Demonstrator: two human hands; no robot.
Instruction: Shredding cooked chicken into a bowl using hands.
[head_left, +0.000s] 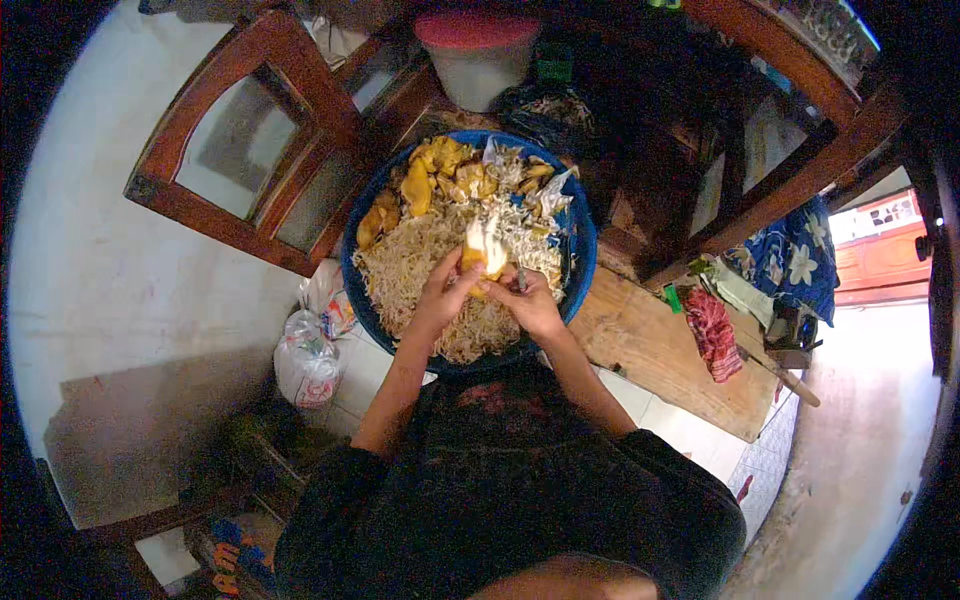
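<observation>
A large round blue tub (585, 259) stands right before me. Its left and lower part holds a heap of pale, thin shreds of food (401, 274). Yellow chunks of food (417, 187) lie along its far left rim. Over the middle, both hands grip one yellow food piece (480, 264), whose upper part shows bright white in strong light. My left hand (442, 296) holds its left side. At its lower right is my right hand (529, 300), fingers bent, with a small grey object (522, 279) showing among them, perhaps a blade. Whitish shreds (536, 255) lie at the tub's right.
A wooden board (637, 330) lies right of the tub, with a red patterned cloth (711, 334) on it. Filled plastic bags (307, 360) sit at the left. Beyond stand a pink-lidded bucket (480, 64) and a black plastic bag (547, 112). Wooden door panels (247, 142) flank the tub.
</observation>
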